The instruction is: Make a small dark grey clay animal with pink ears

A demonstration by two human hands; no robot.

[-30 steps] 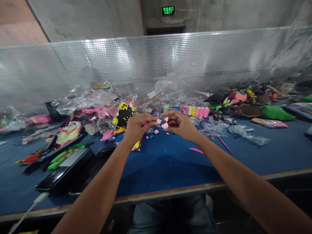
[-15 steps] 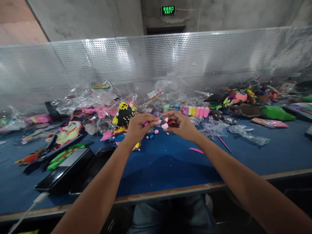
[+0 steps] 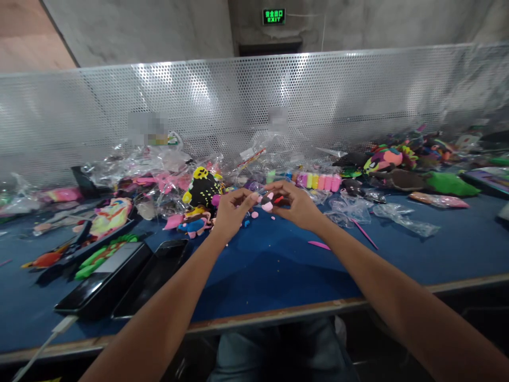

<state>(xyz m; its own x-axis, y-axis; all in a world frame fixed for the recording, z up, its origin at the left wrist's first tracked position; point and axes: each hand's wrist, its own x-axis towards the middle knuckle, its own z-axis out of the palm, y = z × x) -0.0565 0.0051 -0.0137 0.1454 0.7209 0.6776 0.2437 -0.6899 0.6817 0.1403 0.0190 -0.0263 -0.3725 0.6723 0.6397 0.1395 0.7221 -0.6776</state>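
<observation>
Both my hands meet above the blue table point(image 3: 270, 270), a little past its middle. My right hand point(image 3: 296, 204) pinches a small dark clay figure with pink and red bits point(image 3: 270, 202). Fingertips of my left hand point(image 3: 233, 209) are pressed against the figure's left side. Just left of my left hand stands a black clay figure with yellow spots point(image 3: 202, 187). Small pink and blue clay pieces point(image 3: 193, 225) lie below it on the table.
Two dark phones or tablets point(image 3: 119, 273) lie at front left, with a white cable. Crumpled clear bags point(image 3: 151, 164) pile up behind. A row of coloured clay sticks point(image 3: 318, 181) sits behind my hands. Clay figures point(image 3: 387, 159) and pink sticks point(image 3: 363, 233) lie right. A perforated metal screen point(image 3: 254, 106) backs the table.
My left hand has shifted slightly right and away from the black figure, its fingers closing in on the small piece. The view has drifted a little.
</observation>
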